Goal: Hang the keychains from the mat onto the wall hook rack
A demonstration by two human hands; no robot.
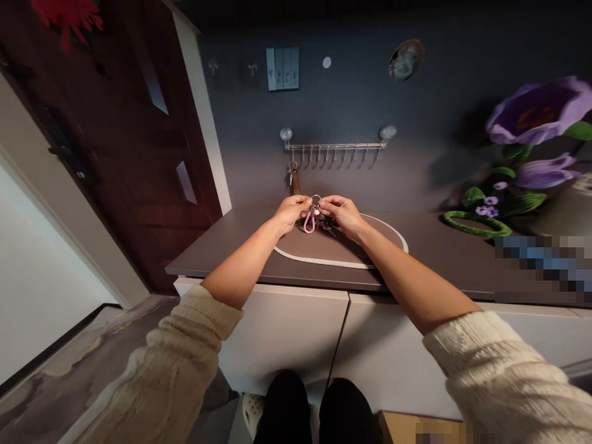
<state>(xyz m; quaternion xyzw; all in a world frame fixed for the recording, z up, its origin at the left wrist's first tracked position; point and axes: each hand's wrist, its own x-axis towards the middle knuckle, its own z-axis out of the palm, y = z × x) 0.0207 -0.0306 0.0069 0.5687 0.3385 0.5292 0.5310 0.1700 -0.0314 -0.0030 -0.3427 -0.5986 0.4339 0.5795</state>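
Observation:
Both my hands meet over an oval mat (342, 256) on a dark cabinet top. My left hand (290, 213) and my right hand (343, 214) pinch a metal key ring (316, 200) between their fingertips. A pink loop strap (309, 222) hangs from the ring, and a bunch of keys (327, 226) lies under my right hand. Above them a chrome hook rail (337, 148) is fixed to the grey wall, with one keyed item (293, 177) hanging from its leftmost hook.
A dark wooden door (111, 142) stands at the left. Purple artificial flowers (527, 154) sit on the cabinet top (222, 253) at the right. White cabinet doors (296, 333) lie below the top. My legs and a light shoe (252, 413) show at the bottom.

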